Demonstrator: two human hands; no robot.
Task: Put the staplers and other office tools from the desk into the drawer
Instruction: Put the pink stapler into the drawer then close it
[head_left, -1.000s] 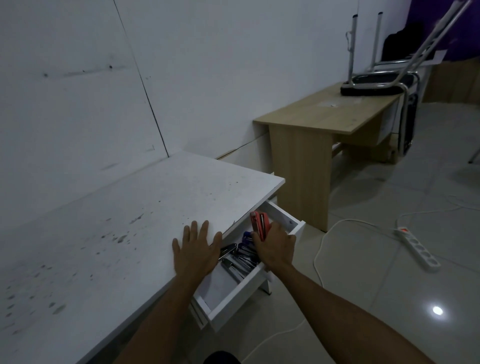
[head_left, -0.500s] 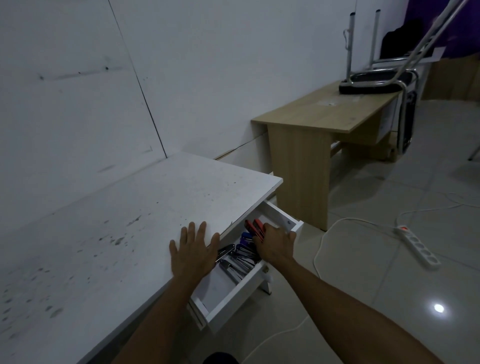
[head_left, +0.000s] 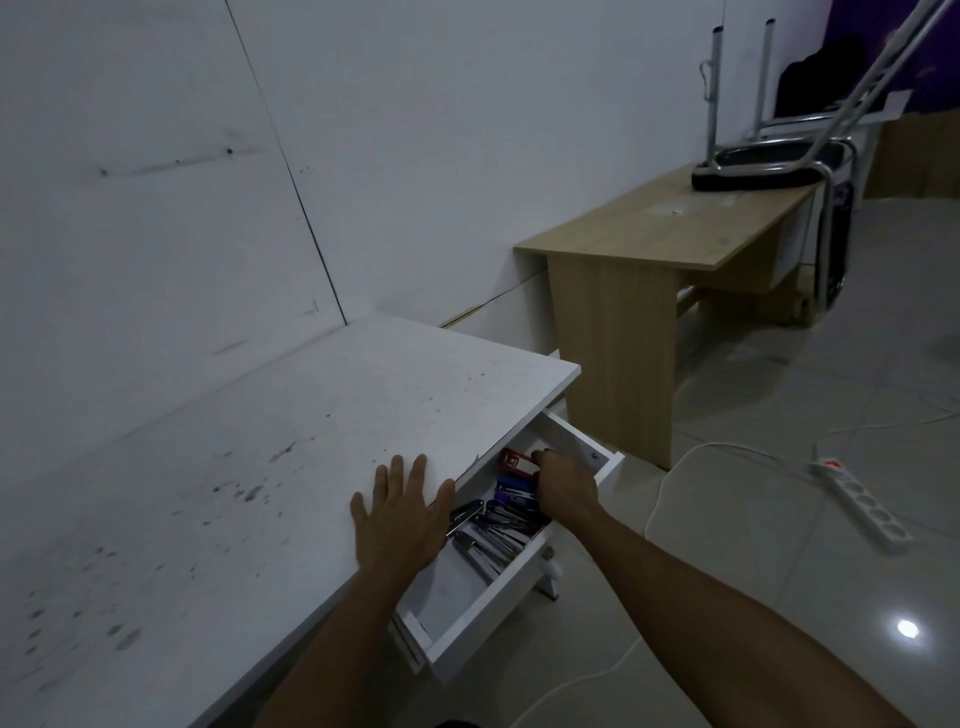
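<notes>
The white drawer (head_left: 485, 618) stands pulled out under the white desk (head_left: 234, 467). Inside it lie a red stapler (head_left: 515, 462) at the far end, blue staplers (head_left: 511, 491) in the middle and several dark and silver tools (head_left: 488, 540) nearer me. My right hand (head_left: 563, 486) reaches into the drawer with its fingers on the red stapler, which rests on the drawer floor. My left hand (head_left: 402, 512) lies flat, fingers spread, on the desk's edge above the drawer.
A wooden desk (head_left: 670, 234) stands to the right with an upturned chair (head_left: 769, 166) on it. A white power strip (head_left: 862, 499) and its cable (head_left: 675, 467) lie on the tiled floor. The wall runs behind both desks.
My right hand has lowered the red stapler from upright above the drawer down into its far end. My left hand has stayed flat on the desk.
</notes>
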